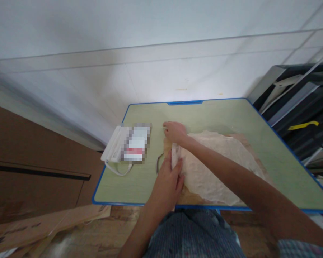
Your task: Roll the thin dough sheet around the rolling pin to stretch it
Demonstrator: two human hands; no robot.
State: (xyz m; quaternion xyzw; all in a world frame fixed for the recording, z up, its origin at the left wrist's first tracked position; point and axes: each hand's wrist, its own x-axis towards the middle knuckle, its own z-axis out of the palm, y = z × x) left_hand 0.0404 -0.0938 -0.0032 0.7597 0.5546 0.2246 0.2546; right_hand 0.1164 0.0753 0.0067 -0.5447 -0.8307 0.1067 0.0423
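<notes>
A thin, wrinkled whitish sheet (212,165) lies over a brown sheet (193,196) on the green table. Along its left side runs a narrow, pale folded strip (174,152). My left hand (167,181) rests on the lower part of this strip with its fingers spread, the strip passing between them. At the upper left corner of the sheets is my right hand (177,132), its fingers curled together. Whatever they may hold is hidden. My right forearm crosses above the whitish sheet. A thin dark curved object (158,164) lies just left of my left hand, partly covered.
The green table (218,114) has a blue rim and stands against a white wall. At its left lie a blurred-out phone (136,143) and a white device (114,145) joined by a white cable (120,174). Dark boxes and a yellow-handled tool (303,125) are at right.
</notes>
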